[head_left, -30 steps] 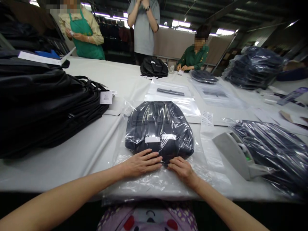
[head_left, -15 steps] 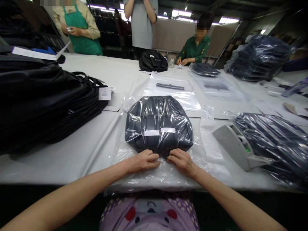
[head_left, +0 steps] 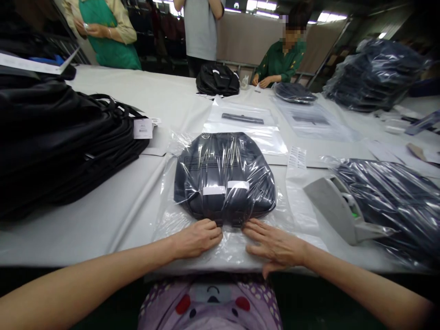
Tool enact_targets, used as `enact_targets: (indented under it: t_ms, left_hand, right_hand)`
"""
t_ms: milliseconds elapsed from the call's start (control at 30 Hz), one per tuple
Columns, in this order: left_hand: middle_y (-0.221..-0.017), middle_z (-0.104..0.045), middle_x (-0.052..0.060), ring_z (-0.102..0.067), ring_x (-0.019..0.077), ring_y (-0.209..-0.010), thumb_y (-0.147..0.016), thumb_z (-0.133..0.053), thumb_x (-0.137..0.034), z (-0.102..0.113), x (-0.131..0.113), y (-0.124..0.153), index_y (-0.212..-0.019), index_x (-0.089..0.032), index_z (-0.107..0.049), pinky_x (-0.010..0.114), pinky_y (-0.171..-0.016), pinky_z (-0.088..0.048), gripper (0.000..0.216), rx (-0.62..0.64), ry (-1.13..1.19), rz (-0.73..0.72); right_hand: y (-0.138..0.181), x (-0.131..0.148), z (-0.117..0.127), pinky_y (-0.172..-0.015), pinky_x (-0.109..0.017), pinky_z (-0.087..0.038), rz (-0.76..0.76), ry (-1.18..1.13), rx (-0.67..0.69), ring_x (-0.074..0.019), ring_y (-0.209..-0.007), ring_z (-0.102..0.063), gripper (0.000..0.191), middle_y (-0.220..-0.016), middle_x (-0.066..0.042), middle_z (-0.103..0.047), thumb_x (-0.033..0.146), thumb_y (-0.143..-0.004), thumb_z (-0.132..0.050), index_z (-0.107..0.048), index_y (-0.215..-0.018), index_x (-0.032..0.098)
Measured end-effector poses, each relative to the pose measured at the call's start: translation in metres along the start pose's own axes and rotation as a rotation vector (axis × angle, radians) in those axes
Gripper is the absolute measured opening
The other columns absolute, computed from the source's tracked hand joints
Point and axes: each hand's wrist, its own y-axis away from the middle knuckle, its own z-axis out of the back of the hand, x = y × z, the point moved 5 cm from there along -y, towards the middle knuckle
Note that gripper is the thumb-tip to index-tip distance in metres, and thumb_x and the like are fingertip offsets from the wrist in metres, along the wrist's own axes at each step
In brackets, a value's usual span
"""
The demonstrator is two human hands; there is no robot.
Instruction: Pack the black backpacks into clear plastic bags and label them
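A black bag (head_left: 220, 160) with two white strips lies inside a clear plastic bag (head_left: 202, 252) in front of me. My left hand (head_left: 197, 238) is at the near edge of the black bag, its fingers curled together on the plastic. What lies under those fingertips is partly hidden, but they appear to pinch the film. To the right, my right hand (head_left: 275, 245) rests on the loose plastic with its fingers stretched out and the thumb apart. Its fingertips touch the near right edge of the wrapped bag.
A pile of black bags (head_left: 62, 142) fills the left side. On the right are a grey tape dispenser (head_left: 332, 208), a label strip (head_left: 297, 158) and a wrapped bag (head_left: 395, 197). Flat plastic bags (head_left: 242, 128) lie beyond. Co-workers stand across the white table (head_left: 137, 220).
My right hand has opened from curled fingers to a flatter spread and shifted right and nearer. My left hand has moved slightly left and nearer. The camera view has shifted a little.
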Motion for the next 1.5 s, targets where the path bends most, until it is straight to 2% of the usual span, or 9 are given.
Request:
enact_targets:
  t_ms: [133, 300, 433, 567, 667, 867, 1167, 1333, 1500]
  left_hand:
    - [-0.086, -0.057, 0.008, -0.048, 0.0206, -0.074, -0.091, -0.04, -0.043, 0.004, -0.006, 0.0, -0.116, -0.013, -0.047, 0.032, -0.069, -0.038, 0.04, 0.049, 0.04, 0.082]
    - [-0.095, -0.057, 0.011, -0.051, 0.0238, -0.081, -0.073, -0.043, -0.075, 0.005, -0.012, 0.005, -0.125, -0.009, -0.04, 0.034, -0.077, -0.041, 0.084, 0.016, 0.169, 0.227]
    - [-0.095, -0.06, 0.011, -0.053, 0.0251, -0.084, -0.082, -0.053, -0.049, -0.006, -0.012, 0.001, -0.133, -0.009, -0.03, 0.036, -0.077, -0.044, 0.068, -0.01, 0.13, 0.39]
    - [-0.078, -0.064, 0.006, -0.057, 0.0217, -0.068, -0.087, -0.041, -0.015, -0.016, -0.006, -0.006, -0.125, -0.018, -0.043, 0.031, -0.063, -0.045, 0.038, 0.012, 0.046, 0.524]
    - [-0.071, -0.065, 0.004, -0.06, 0.0207, -0.062, -0.091, -0.038, -0.022, -0.015, 0.0, -0.006, -0.12, -0.025, -0.051, 0.028, -0.057, -0.044, 0.032, -0.01, 0.097, 0.597]
    - [-0.068, -0.066, 0.002, -0.06, 0.0189, -0.058, -0.093, -0.036, -0.035, -0.007, 0.006, 0.0, -0.116, -0.026, -0.057, 0.025, -0.056, -0.043, 0.033, -0.049, 0.185, 0.632]
    - [-0.07, -0.064, 0.002, -0.059, 0.0178, -0.06, -0.094, -0.031, -0.033, -0.005, 0.007, 0.003, -0.117, -0.027, -0.057, 0.024, -0.054, -0.04, 0.035, -0.044, 0.185, 0.606]
    - [-0.064, -0.06, -0.004, -0.058, 0.0146, -0.058, -0.096, -0.022, -0.043, 0.003, 0.017, 0.004, -0.095, -0.026, -0.06, 0.021, -0.056, -0.036, 0.042, -0.115, 0.462, 0.764]
    - [-0.064, -0.063, -0.003, -0.06, 0.0138, -0.062, -0.096, -0.02, -0.042, 0.003, 0.03, 0.0, -0.068, -0.02, -0.051, 0.021, -0.06, -0.038, 0.047, -0.257, 0.594, 0.96]
  right_hand:
    - [0.004, 0.0, -0.007, -0.104, -0.053, -0.032, -0.075, -0.031, -0.016, -0.0311, -0.126, -0.037, 0.015, -0.124, -0.018, -0.053, 0.025, -0.088, -0.05, -0.059, -0.092, 0.014]
    - [0.005, -0.008, -0.005, -0.104, -0.044, -0.037, -0.268, -0.234, -0.231, -0.0187, -0.116, -0.051, 0.034, -0.117, -0.013, -0.059, 0.004, -0.088, -0.031, -0.047, -0.116, 0.014]
    - [0.009, -0.015, -0.003, -0.096, -0.039, -0.047, -0.425, -0.278, -0.402, -0.019, -0.108, -0.057, 0.028, -0.108, -0.009, -0.064, 0.014, -0.093, -0.032, -0.046, -0.117, 0.017]
    - [0.009, -0.016, -0.008, -0.095, -0.04, -0.047, -0.393, -0.243, -0.415, -0.02, -0.103, -0.06, 0.019, -0.102, -0.01, -0.065, 0.023, -0.094, -0.034, -0.05, -0.103, 0.017]
    - [0.006, -0.01, -0.013, -0.1, -0.05, -0.04, -0.256, -0.186, -0.344, -0.0248, -0.105, -0.058, 0.024, -0.094, -0.011, -0.065, 0.041, -0.088, -0.05, -0.05, -0.087, 0.017]
    - [0.012, -0.005, -0.002, -0.091, -0.036, -0.049, -0.255, -0.072, -0.534, -0.0167, -0.093, -0.063, 0.024, -0.095, -0.009, -0.066, 0.007, -0.091, -0.034, -0.055, -0.1, 0.015]
    - [0.014, -0.008, 0.027, -0.101, -0.045, -0.041, -0.082, 0.055, -0.445, -0.022, -0.12, -0.048, 0.018, -0.122, -0.01, -0.059, 0.012, -0.089, -0.048, -0.06, -0.101, 0.017]
    - [0.001, -0.036, 0.026, -0.077, -0.027, -0.054, -0.359, -0.198, -0.638, -0.0145, -0.083, -0.066, 0.023, -0.091, -0.006, -0.069, 0.021, -0.093, -0.039, -0.061, -0.096, 0.018]
    - [-0.003, -0.059, 0.016, -0.061, -0.025, -0.05, -0.788, -0.507, -0.779, -0.015, -0.061, -0.063, 0.032, -0.067, -0.001, -0.065, 0.036, -0.092, -0.042, -0.062, -0.073, 0.021]
